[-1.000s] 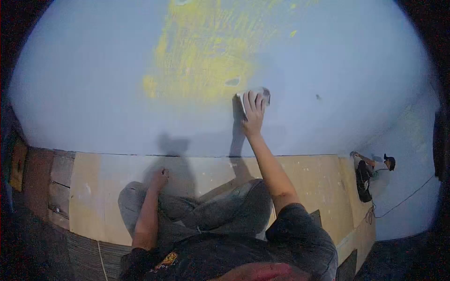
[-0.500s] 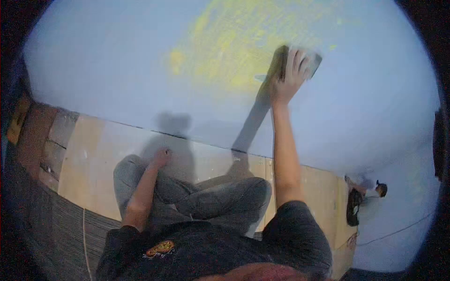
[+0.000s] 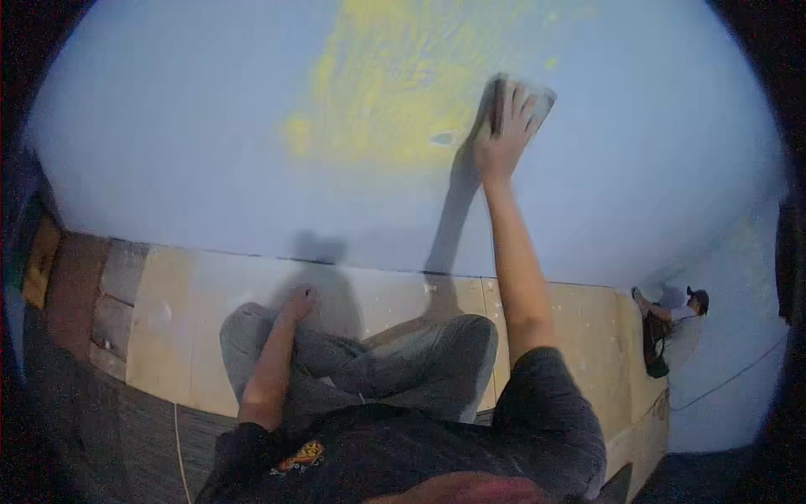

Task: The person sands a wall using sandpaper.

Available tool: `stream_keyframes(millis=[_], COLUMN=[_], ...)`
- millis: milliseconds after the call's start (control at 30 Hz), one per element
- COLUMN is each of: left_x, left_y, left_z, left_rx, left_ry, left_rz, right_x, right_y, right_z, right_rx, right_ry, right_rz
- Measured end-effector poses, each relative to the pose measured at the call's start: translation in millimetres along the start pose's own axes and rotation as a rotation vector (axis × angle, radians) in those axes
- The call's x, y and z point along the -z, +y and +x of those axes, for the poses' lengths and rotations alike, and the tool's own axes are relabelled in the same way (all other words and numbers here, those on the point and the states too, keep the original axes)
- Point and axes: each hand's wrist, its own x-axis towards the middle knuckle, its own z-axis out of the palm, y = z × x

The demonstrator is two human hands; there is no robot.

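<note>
My right hand is stretched out to the pale wall, its fingers laid over a flat rectangular sanding block with a dark edge. The block's face is against the wall, at the right side of a patchy yellow area. A small pale spot shows in the yellow, just left of my wrist. My left hand rests by my bent knee, fingers curled in, with nothing visible in it. My arm's shadow falls on the wall below the block.
I sit cross-legged on pale boards along the wall's foot. Another person in a dark cap sits farther off at the right, near a cable. Brown and grey pieces lie at the left, above dark ridged flooring.
My right hand and the block have shifted slightly left and up in view, still at the wall. My head view has turned a little. The left hand stays by the knee.
</note>
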Motion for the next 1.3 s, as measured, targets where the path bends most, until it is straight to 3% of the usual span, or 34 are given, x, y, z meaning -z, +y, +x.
stream_keyframes(millis=[33,100,167,233,267,333,467,567,667,767,800,900,933,1033,1067,1100,1167,1233,1267,1300], left_x=[-4,-23,-37,-69,15,38,30,-3,24,25,41,37,38,47,55,37,16,-2,-9,-16], left_y=[-13,4,-12,-68,25,52,49,19,38,34,56,53,56,85,110,100,107,114,119,123], left_z=[8,3,6,38,-3,-21,-24,-14,-23,-28,-42,-41,-39,-56,-66,-54,-47,-44,-43,-42], left_rx=[-0.041,0.028,-0.077,-0.364,0.081,0.040,0.023,-0.182,-0.096,-0.278,-0.100,-0.134,-0.134,-0.218,-0.165,-0.284,-0.253,-0.318,-0.347,-0.347], left_ry=[-0.036,0.139,0.181,0.079,-0.031,0.004,0.117,0.389,0.122,0.244,0.171,0.225,0.199,0.229,0.155,0.201,0.168,0.108,0.073,-0.060], left_rz=[0.054,0.208,0.305,0.329,-0.116,-0.127,-0.078,0.090,-0.258,-0.161,-0.220,-0.199,-0.035,-0.185,-0.330,-0.273,-0.400,-0.679,-0.821,-1.048], right_x=[2,17,25,15,11,-21,-29,-17,4,38,50,42,34,22,27,31,12,24,23,24], right_y=[3,13,14,4,-5,-5,-28,-39,-53,-69,-74,-72,-72,-76,-80,-84,-80,-85,-84,-85], right_z=[40,110,122,110,107,52,-82,-169,-249,-318,-331,-361,-371,-377,-369,-362,-384,-366,-363,-362], right_rx=[0.016,0.036,-0.029,-0.060,-0.069,-0.016,-0.072,-0.110,-0.124,-0.205,-0.198,-0.234,-0.259,-0.379,-0.448,-0.517,-0.521,-0.594,-0.513,-0.546], right_ry=[0.070,0.228,0.278,0.327,0.354,0.261,-0.111,-0.363,-0.589,-0.902,-0.989,-1.416,-1.380,-1.321,-1.340,-1.359,-1.261,-1.262,-1.229,-1.248], right_rz=[-0.031,0.112,0.231,0.265,0.281,0.023,-0.009,0.110,0.153,0.341,0.400,0.594,0.596,0.618,0.644,0.671,0.848,1.159,1.181,1.266])
